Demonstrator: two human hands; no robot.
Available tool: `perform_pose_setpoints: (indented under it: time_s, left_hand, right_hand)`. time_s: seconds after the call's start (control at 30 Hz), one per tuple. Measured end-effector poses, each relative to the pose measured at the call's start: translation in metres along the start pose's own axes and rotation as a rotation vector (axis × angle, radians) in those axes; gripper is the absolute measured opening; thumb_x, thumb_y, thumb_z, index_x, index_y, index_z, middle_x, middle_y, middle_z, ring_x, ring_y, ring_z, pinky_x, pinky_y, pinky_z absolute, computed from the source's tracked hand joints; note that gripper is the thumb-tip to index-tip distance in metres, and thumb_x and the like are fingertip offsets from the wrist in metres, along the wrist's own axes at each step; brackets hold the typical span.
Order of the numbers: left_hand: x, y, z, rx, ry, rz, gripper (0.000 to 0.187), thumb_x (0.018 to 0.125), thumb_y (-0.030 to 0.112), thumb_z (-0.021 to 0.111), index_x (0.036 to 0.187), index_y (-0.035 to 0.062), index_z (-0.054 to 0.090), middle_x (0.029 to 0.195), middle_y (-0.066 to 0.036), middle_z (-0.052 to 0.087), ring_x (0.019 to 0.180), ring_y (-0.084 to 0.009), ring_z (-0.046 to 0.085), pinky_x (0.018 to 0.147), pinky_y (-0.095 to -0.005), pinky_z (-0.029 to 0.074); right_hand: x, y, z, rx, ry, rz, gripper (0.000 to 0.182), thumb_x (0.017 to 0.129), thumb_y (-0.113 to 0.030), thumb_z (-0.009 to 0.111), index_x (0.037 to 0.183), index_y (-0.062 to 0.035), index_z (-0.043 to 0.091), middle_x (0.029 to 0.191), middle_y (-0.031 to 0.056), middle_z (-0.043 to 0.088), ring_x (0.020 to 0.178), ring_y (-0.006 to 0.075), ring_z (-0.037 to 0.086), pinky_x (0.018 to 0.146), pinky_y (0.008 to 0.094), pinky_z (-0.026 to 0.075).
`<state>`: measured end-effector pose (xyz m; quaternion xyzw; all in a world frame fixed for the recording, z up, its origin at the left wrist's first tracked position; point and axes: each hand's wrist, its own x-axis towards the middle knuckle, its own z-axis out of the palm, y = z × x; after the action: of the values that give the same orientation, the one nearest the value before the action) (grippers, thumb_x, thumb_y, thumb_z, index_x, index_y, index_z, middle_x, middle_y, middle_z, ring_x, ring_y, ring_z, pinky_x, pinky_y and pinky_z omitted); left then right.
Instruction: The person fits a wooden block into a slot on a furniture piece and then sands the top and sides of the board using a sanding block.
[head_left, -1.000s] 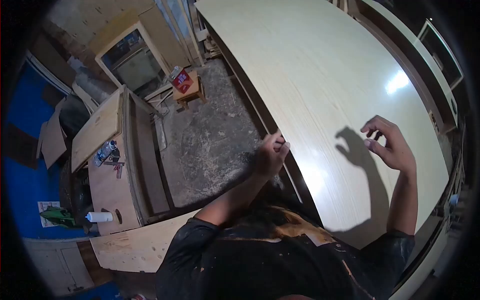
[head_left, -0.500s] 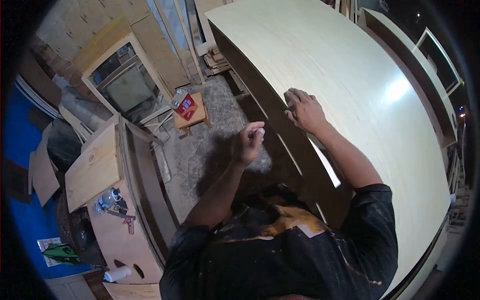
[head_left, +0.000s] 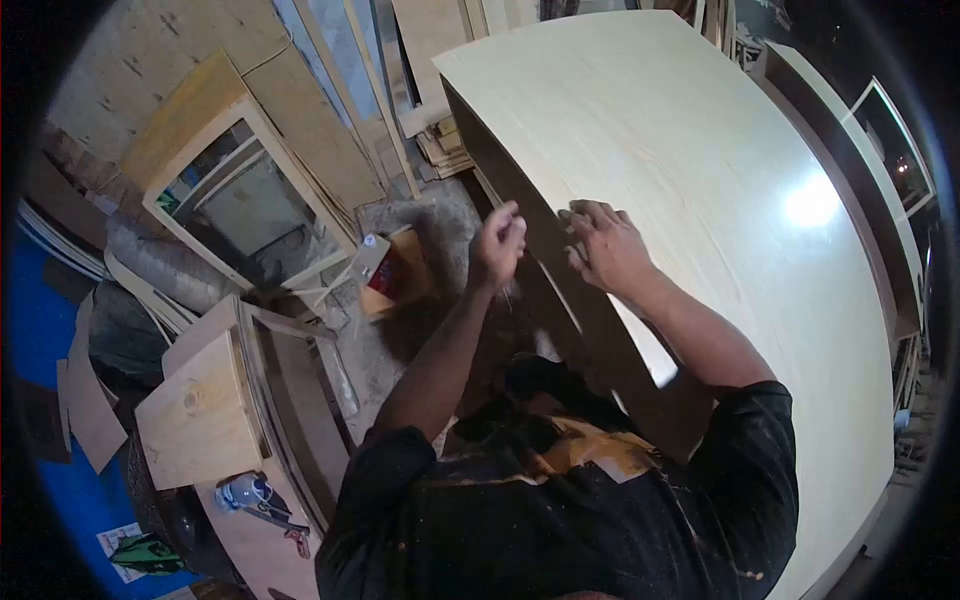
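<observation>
A large pale wooden panel (head_left: 690,180) forms the top of a long cabinet-like piece on my right, with its dark open side (head_left: 520,190) facing me. My right hand (head_left: 608,248) is over the panel's near edge, fingers bent and a little apart, thumb toward the edge. Just left of that edge, my left hand (head_left: 497,245) is raised above the floor, its fingers curled in to the thumb. Whatever the left fingers pinch, if anything, is too small to make out.
A small wooden stool (head_left: 410,280) bears a red-and-white box (head_left: 383,272). On the left, a wooden cabinet (head_left: 200,400) has a plastic bottle (head_left: 243,492) and tools (head_left: 296,540) near it. A framed glass door (head_left: 250,200) leans at the back beside wood offcuts (head_left: 443,150).
My left hand has risen toward the panel's edge, closer to my right hand. The right hand has drawn back a little, its fingers more bent. The view has shifted slightly.
</observation>
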<state>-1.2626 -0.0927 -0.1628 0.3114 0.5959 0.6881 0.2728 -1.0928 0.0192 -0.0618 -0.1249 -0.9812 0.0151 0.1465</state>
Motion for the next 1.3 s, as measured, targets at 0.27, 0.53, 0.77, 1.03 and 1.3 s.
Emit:
perform_pose_setpoints:
  time_s: [0.27,0.53,0.77,1.03,1.3]
  left_hand:
    - [0.198,0.01,-0.043,0.023,0.245,-0.056,0.067,0.099,0.033,0.054,0.152,0.0017,0.026,0.106,-0.011,0.06,0.084,-0.0159,0.061,0.066,-0.0306,0.056]
    - [0.305,0.002,-0.095,0.25,0.451,0.055,0.037,0.086,0.023,0.066,0.113,-0.0029,0.064,0.083,-0.01,0.071,0.063,-0.0146,0.066,0.057,-0.0274,0.053]
    - [0.366,-0.008,-0.139,-0.031,0.249,-0.105,0.037,0.091,0.02,0.067,0.119,-0.0035,0.062,0.094,-0.01,0.069,0.081,-0.0176,0.067,0.069,-0.0295,0.057]
    - [0.363,-0.012,-0.132,-0.122,0.15,-0.034,0.032,0.094,0.02,0.066,0.116,-0.0032,0.063,0.099,-0.008,0.069,0.088,-0.0158,0.065,0.08,-0.03,0.053]
    - [0.368,-0.021,-0.143,-0.009,0.148,0.014,0.046,0.084,0.026,0.08,0.116,-0.0026,0.062,0.103,-0.006,0.069,0.093,-0.0139,0.063,0.083,-0.0279,0.051]
  right_hand:
    - [0.155,0.023,0.049,0.009,0.006,-0.04,0.047,0.082,-0.026,0.065,0.124,-0.0066,0.058,0.128,0.0149,0.055,0.118,0.0307,0.054,0.096,0.0448,0.045]
    - [0.21,0.028,0.072,-0.001,-0.033,-0.008,0.052,0.081,-0.022,0.068,0.13,-0.0094,0.055,0.133,0.0134,0.053,0.124,0.0296,0.05,0.1,0.045,0.043]
    - [0.242,0.03,0.078,0.006,0.014,0.05,0.052,0.078,-0.018,0.068,0.129,-0.0111,0.056,0.132,0.0129,0.053,0.123,0.0301,0.051,0.098,0.0446,0.044]
    - [0.272,0.022,0.088,-0.021,0.061,0.122,0.043,0.081,-0.019,0.064,0.123,-0.0111,0.06,0.129,0.0121,0.055,0.121,0.0293,0.052,0.094,0.043,0.044]
    - [0.278,0.018,0.095,-0.076,0.077,0.148,0.045,0.08,-0.025,0.068,0.123,-0.0143,0.06,0.128,0.0097,0.055,0.12,0.0283,0.052,0.094,0.0434,0.043]
